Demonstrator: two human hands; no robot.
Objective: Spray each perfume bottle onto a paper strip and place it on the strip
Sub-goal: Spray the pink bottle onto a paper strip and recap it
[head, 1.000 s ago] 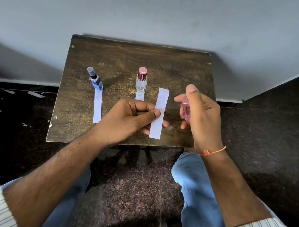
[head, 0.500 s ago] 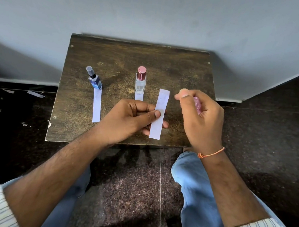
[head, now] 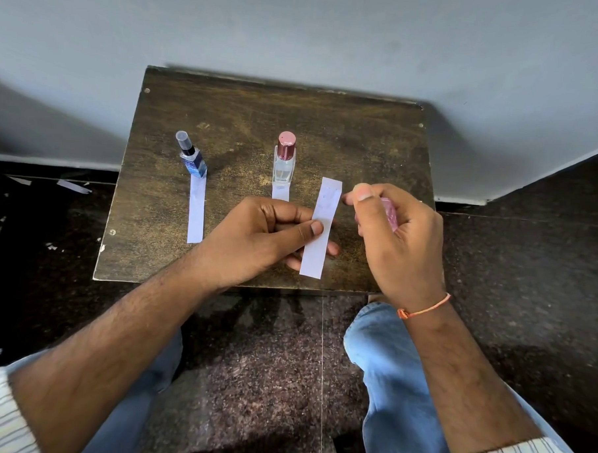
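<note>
Knees: blue jeans (head: 397,384) at bottom of view, nearer than the table; striped sleeves at both lower corners.
Left hand: left hand (head: 256,238) over the table's near edge, thumb & fingers pinching a white paper strip (head: 319,230) at its middle; strip held off the table, long axis running away from the viewer.
Right hand: right hand (head: 399,244) just right of the held strip, fingers curled round a small pink bottle (head: 389,215), mostly hidden in the grip; index fingertip sits on top, by the strip's far end. Orange thread band (head: 424,309) on the wrist.
Table: small dark worn wood table (head: 233,120), set against the wall.
Centre bottle: clear bottle w/ pink cap (head: 284,160) stands upright on the far end of a 2nd strip (head: 280,193), mid-table, beyond the left hand.
Left bottle: blue bottle w/ clear cap (head: 191,155) stands on the far end of a 3rd strip (head: 196,215), left side of the table.
Floor: dark speckled tiles around the table; paper scraps (head: 73,185) to its left.
Wall: pale grey wall (head: 299,31) behind the table.
</note>
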